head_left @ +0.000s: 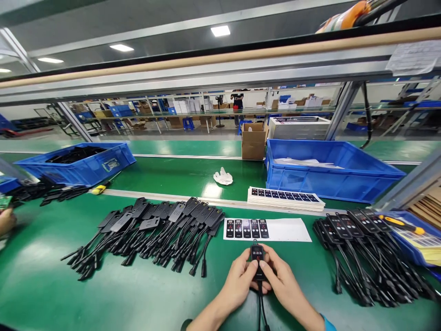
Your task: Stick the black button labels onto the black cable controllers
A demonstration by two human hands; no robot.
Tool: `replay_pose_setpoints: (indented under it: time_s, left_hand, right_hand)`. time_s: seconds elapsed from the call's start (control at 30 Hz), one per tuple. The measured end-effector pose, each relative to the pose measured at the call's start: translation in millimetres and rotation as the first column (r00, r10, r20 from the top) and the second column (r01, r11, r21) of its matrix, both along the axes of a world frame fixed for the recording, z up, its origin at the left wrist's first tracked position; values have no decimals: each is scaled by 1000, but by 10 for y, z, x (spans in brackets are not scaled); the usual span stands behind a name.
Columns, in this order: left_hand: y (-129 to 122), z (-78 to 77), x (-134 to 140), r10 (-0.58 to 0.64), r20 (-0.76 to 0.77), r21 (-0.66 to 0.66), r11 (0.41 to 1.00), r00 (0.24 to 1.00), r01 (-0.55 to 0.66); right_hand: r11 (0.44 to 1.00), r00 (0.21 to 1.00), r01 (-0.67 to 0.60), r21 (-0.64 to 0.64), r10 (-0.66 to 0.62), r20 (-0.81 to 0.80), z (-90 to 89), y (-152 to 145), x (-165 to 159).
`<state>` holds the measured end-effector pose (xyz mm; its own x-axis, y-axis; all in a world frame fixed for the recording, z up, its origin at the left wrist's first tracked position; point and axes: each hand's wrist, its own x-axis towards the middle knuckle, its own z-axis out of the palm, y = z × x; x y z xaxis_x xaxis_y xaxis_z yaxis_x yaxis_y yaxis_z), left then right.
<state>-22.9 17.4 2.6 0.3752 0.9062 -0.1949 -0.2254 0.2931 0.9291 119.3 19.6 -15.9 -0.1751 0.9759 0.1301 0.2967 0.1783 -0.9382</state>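
Note:
Between my two hands is a small black controller (257, 253) with a printed face label and two black cables hanging toward me. My left hand (241, 272) grips its left side, thumb on the face. From the right, my right hand (277, 271) holds it too, with its thumb pressed on the label. Just beyond lies a white label sheet (287, 230), with several black labels at its left end. Many black cabled controllers (175, 214) are heaped to the left. Another pile of controllers (347, 225), with labels on their faces, lies to the right.
A stack of label sheets (285, 202) lies before a large blue bin (330, 179). Another blue bin (79, 165) stands at the far left, near a yellow tool (98, 189). A white glove (223, 176) and a cardboard box (254, 141) are farther back. Another person's hand (7, 220) shows at left.

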Motion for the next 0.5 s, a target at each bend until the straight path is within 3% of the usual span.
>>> replay_pose_setpoints:
  time_s: [0.13,0.27,0.37,0.43,0.5]
  left_hand:
    - [4,-40,6,4,-13,16,1000,1000,-3]
    - [-1,-10,6,57,169,-60,997,984,-47]
    - [-6,3,-26,4,265,-70,997,964,15]
    - [10,-6,-68,-14,207,-59,998,978,27]
    - [39,-19,-120,6,45,15,1000,999,-7]
  right_hand:
    - [997,997,26,71,-31,65,-10,-25,-31]
    - [974,970,1,225,-56,238,36,-66,-22]
    - [947,933,-39,318,-79,351,147,-25,64]
    - [929,897,24,369,-183,403,271,71,220]
    - [896,812,128,424,-341,474,425,203,478]
